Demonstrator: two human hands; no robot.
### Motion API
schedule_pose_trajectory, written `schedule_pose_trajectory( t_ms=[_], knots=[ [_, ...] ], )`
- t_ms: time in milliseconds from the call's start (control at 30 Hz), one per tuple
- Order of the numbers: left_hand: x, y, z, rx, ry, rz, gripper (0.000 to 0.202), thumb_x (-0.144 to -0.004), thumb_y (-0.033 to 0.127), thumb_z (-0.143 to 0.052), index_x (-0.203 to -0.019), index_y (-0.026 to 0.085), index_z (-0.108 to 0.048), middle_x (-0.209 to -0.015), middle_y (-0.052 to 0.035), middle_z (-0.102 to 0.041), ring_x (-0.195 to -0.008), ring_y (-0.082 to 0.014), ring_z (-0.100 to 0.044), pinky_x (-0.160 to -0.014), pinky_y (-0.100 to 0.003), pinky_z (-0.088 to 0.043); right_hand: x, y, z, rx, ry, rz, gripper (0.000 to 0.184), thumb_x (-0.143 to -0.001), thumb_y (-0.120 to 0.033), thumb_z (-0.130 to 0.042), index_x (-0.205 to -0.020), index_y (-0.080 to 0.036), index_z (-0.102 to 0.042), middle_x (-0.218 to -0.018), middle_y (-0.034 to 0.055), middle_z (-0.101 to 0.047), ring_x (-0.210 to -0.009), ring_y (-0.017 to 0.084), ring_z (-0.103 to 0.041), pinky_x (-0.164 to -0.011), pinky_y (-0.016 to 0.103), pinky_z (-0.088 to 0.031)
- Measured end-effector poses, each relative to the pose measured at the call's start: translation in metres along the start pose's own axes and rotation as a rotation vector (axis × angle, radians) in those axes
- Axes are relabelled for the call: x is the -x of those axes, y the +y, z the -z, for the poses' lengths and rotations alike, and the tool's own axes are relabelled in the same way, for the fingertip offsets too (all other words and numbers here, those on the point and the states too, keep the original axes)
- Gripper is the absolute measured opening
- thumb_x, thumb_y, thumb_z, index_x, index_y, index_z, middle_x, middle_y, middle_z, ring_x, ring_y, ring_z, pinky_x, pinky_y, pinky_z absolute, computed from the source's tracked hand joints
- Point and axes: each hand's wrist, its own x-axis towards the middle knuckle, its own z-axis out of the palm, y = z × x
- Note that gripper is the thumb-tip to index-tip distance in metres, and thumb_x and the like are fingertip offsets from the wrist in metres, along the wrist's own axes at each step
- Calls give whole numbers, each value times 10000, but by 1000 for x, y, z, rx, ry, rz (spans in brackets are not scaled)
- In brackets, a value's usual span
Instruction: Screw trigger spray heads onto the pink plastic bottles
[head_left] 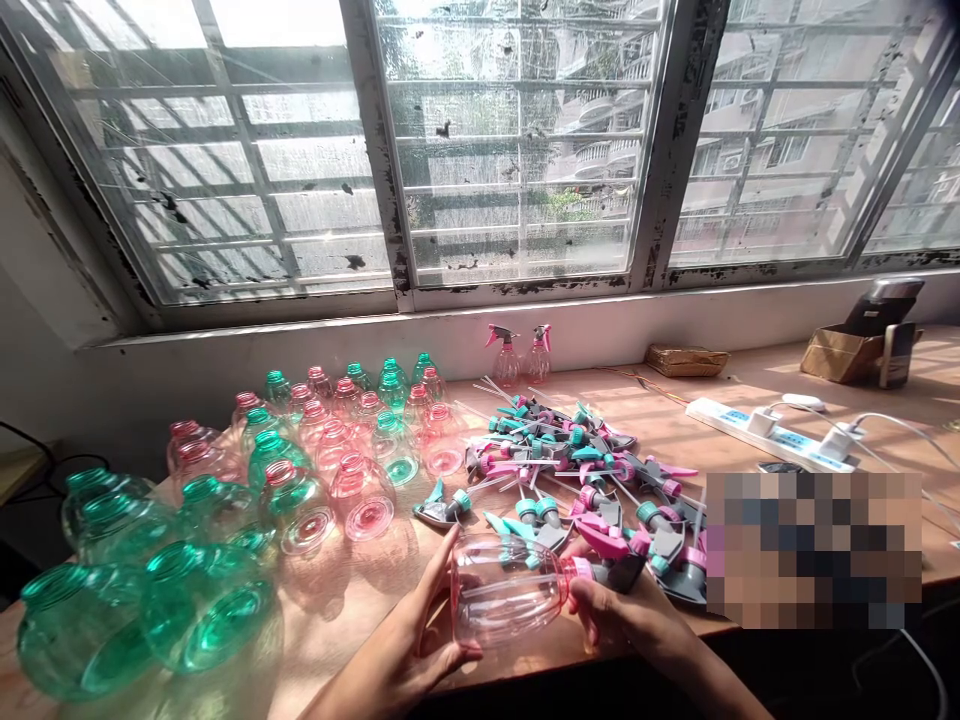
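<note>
A clear pink spray bottle [510,590] lies sideways between my hands above the table's front edge. My left hand [427,630] cups its base end, thumb below and fingers above. At the neck, my right hand [600,600] pinches the pink collar of a grey-and-pink trigger sprayer head [611,545], whose tube shows inside the bottle. Just beyond lies a heap of loose sprayer heads [555,440] in pink, teal and grey. One teal-and-grey sprayer head [442,505] rests apart, near my left fingertips.
Open green bottles [210,610] and pink bottles [362,495] stand upright on the left. Two bottles with sprayers [506,360] stand by the wall. A power strip [772,435] with cables, a flat brown package [686,360] and a cardboard box [840,350] are on the right.
</note>
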Motion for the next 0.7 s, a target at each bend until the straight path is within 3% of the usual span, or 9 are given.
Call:
schedule_pose_trajectory(
  t_ms=[167, 333, 467, 700],
  knots=[
    [-2, 0, -2, 94, -23, 24, 932, -956, 376, -659, -1608, 408, 7, -1689, -55, -274, -1458, -366, -427, -1171, -478, -457, 0, -1, -1, -32, 26, -3, 458, -824, -579, -772, -747, -128, -768, -703, 42, -697, -516, 121, -583, -509, 258, -521],
    [-3, 2, -4, 234, -84, -37, 945, -918, 359, -729, -1603, 418, -82, -1731, -20, -166, -1563, -353, -235, -1254, -516, -311, 1, -5, -1, 18, 10, -12, 493, -838, -607, -743, -743, -124, -774, -617, 17, -657, -510, 111, -594, -496, 211, -493],
    [-3, 5, -3, 205, -69, -11, 922, -931, 354, -713, -1598, 438, -82, -1734, -7, -158, -1569, -342, -220, -1257, -506, -305, 1, -7, -1, 15, 4, -16, 490, -845, -609, -734, -742, -131, -769, -586, 5, -644, -512, 115, -595, -518, 218, -504],
    [-3, 0, -2, 130, -9, 32, 1013, -915, 432, -709, -1611, 365, 24, -1683, -91, -290, -1525, -370, -318, -1213, -531, -351, 1, -11, -6, -27, 38, 23, 431, -819, -579, -771, -808, -152, -715, -683, 27, -716, -496, 113, -574, -483, 228, -494]
  ],
)
